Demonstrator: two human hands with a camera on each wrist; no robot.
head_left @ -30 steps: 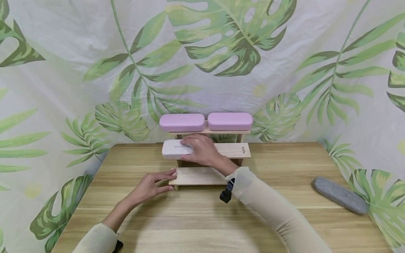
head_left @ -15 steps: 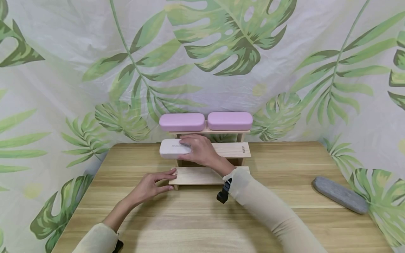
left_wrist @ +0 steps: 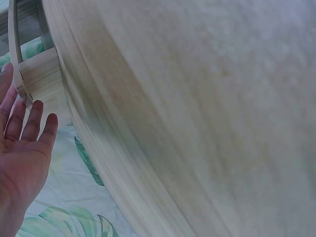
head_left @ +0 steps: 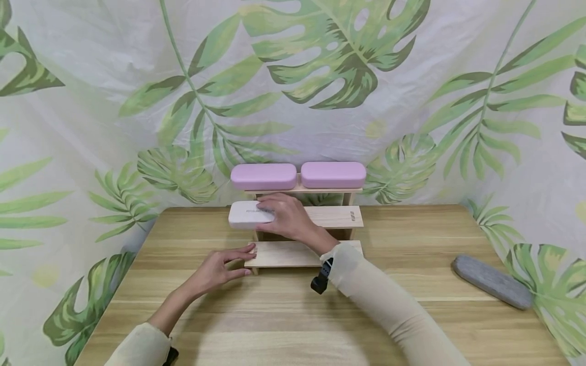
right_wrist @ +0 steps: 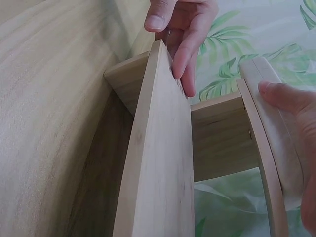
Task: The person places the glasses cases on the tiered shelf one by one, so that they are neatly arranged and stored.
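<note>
A three-step wooden rack (head_left: 336, 217) stands at the back of the table. My right hand (head_left: 286, 218) grips a white case (head_left: 247, 214) at the left end of the middle step, and the case overhangs that end. In the right wrist view my thumb (right_wrist: 291, 98) lies on the white case (right_wrist: 287, 165). My left hand (head_left: 220, 267) rests with straight fingers against the left end of the bottom step (head_left: 284, 254). The left wrist view shows that left hand (left_wrist: 22, 148) beside the step's end (left_wrist: 42, 74). Two pink cases (head_left: 263, 176) (head_left: 333, 175) lie on the top step.
A grey case (head_left: 492, 282) lies on the wooden table (head_left: 284, 315) at the right. A leaf-print cloth (head_left: 91, 127) hangs behind and around the table. In the right wrist view the left hand's fingers (right_wrist: 180, 29) touch the bottom step (right_wrist: 158, 163).
My right hand has slid the white case a little to the left along the middle step. The left hand has stayed where it was.
</note>
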